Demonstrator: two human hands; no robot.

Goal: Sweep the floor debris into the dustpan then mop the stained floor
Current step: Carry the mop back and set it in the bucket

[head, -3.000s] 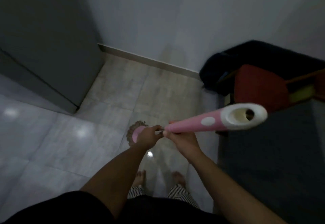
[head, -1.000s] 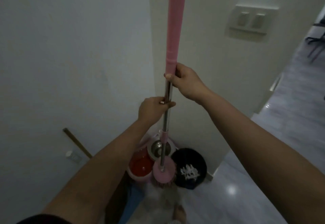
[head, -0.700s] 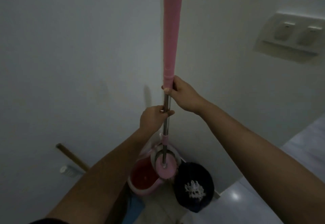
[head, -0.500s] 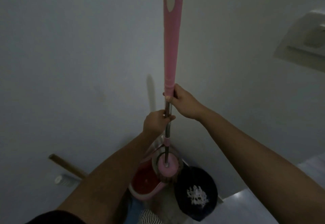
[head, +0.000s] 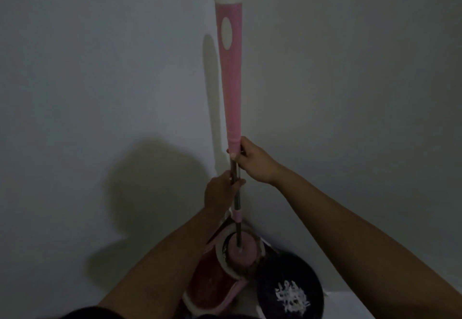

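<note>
I hold a mop upright against a white wall corner. Its pink handle (head: 231, 88) has a white top and a white oval mark. My right hand (head: 252, 159) grips the bottom of the pink sleeve. My left hand (head: 222, 191) grips the metal shaft just below. The pink mop head (head: 242, 248) sits inside the round spinner basket of a pink mop bucket (head: 212, 283) on the floor. The bucket's other half holds reddish water. No dustpan or debris is in view.
A dark round object with white markings (head: 290, 291) lies right of the bucket. White walls (head: 100, 93) meet in a corner just behind the mop. A strip of light tile floor (head: 350, 306) shows at lower right. The room is dim.
Three seconds ago the mop was on the floor tiles; since then it has been carried to the bucket. Over the last second the mop head has sunk into the spinner basket and my hands have lowered.
</note>
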